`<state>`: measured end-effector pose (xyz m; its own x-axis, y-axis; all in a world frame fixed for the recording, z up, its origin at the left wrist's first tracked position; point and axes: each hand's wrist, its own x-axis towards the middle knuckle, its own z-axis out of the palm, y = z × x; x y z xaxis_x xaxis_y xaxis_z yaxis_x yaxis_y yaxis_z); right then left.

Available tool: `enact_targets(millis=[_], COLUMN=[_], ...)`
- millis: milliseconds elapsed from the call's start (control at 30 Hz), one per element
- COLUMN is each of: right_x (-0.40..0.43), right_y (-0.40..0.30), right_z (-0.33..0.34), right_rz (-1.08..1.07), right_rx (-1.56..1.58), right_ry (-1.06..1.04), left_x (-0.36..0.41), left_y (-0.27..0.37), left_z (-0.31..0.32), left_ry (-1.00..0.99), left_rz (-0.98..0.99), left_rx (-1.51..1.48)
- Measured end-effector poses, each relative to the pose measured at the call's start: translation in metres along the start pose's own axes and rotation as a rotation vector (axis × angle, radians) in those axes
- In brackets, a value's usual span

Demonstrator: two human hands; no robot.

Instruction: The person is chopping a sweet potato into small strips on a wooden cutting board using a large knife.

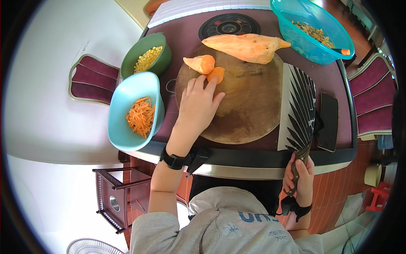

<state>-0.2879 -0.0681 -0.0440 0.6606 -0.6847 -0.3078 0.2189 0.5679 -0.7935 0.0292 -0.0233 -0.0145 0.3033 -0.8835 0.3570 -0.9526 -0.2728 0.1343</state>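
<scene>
My left hand (198,100) reaches over the left side of a round wooden chopping board (244,111), its fingertips on an orange slice of root vegetable (216,75). Touching that slice is a pointed carrot piece (199,64) with a cut face. A large peeled sweet potato (247,47) lies across the board's far edge. In my right hand (298,176) is the wooden handle of a wide cleaver (293,108). Its blade, patterned in black, points away from me at the board's right edge.
At left stand a light blue bowl (158,92) of shredded carrot and a green bowl (166,52) of corn kernels. A turquoise basin (287,30) holding peelings and an orange-tipped tool sits at far right. A black phone (328,122) lies right of the cleaver.
</scene>
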Motion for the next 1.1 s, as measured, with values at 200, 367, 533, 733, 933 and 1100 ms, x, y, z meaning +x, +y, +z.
enact_targets(millis=[200, 367, 533, 733, 933, 1100], right_x=[0.0, 0.0, 0.0, 0.0, -0.003, -0.006], right_y=[-0.002, -0.003, -0.002, -0.003, -0.025, -0.07], right_z=[0.002, 0.002, 0.002, 0.006, 0.012, 0.026], right_rz=[0.04, 0.046, 0.041, 0.03, 0.067, 0.126], right_rx=[0.023, 0.015, 0.015, -0.059, -0.231, -0.562], right_ry=[0.018, 0.005, 0.021, 0.033, 0.066, 0.082], left_x=[-0.003, -0.032, -0.049, -0.037, -0.044, -0.064], left_y=[0.01, 0.023, 0.023, 0.01, 0.034, 0.044], left_z=[-0.004, -0.032, -0.039, -0.017, -0.009, -0.001], left_ry=[-0.007, -0.12, -0.217, -0.036, 0.052, 0.115], left_rz=[0.047, 0.116, 0.159, 0.281, 0.274, 0.241], left_rx=[-0.193, -0.286, -0.385, -0.427, -0.371, -0.424])
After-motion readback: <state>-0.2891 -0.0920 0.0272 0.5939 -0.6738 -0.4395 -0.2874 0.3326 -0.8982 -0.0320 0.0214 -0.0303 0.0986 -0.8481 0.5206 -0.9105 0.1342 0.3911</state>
